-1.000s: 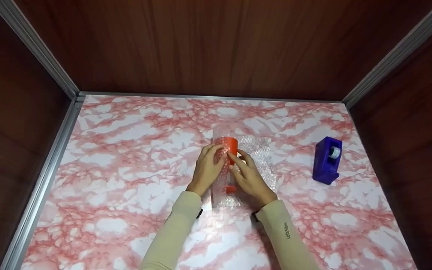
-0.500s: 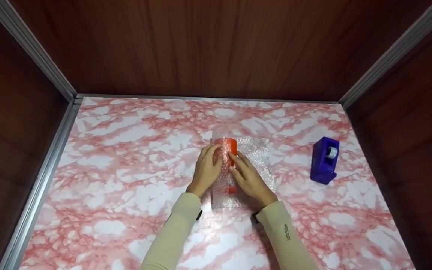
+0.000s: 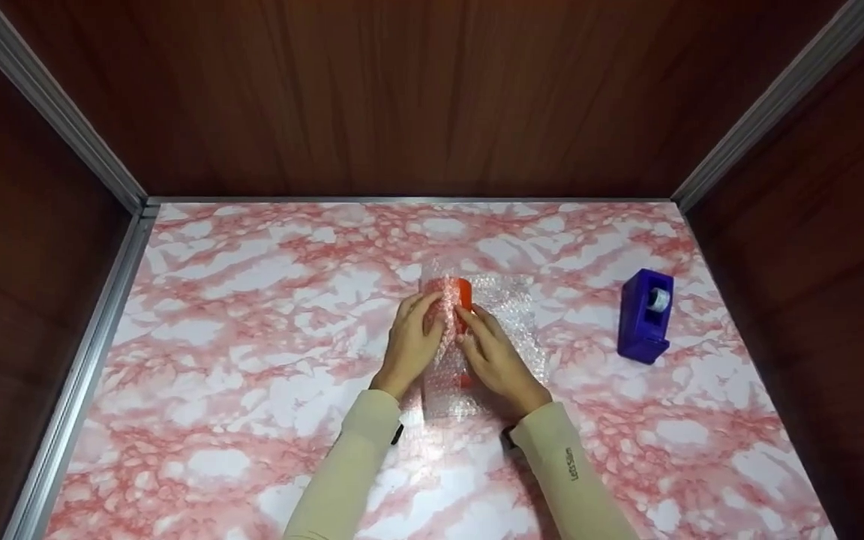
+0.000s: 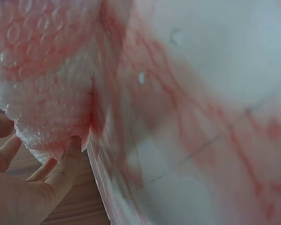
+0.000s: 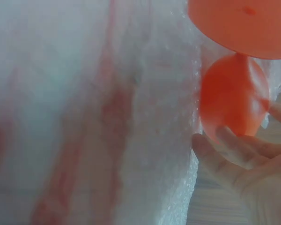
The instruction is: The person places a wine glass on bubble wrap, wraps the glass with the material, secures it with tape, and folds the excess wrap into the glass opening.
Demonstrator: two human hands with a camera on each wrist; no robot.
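Observation:
An orange goblet (image 5: 232, 101) lies on its side, its round foot (image 5: 246, 28) and stem showing in the right wrist view. Bubble wrap (image 3: 511, 307) lies flat under it and is folded over its left side. My left hand (image 3: 412, 345) grips the folded layer of wrap around the bowl, fingers on top at the far end. In the left wrist view, its fingertips press the bubble wrap (image 4: 42, 103). My right hand (image 3: 499, 360) holds the goblet's bowl from the right, fingers curved along the bare orange side. The far side of the bowl is hidden under wrap.
A purple tape dispenser (image 3: 643, 319) with a roll of clear tape stands to the right on the pink and white marbled table (image 3: 252, 360). Dark wood panels (image 3: 402, 97) with metal edge rails close off the back and both sides.
The bubble wrap has come a little further over the goblet, and less bare orange shows. Both hands stay nearly in place. The head view has shifted slightly.

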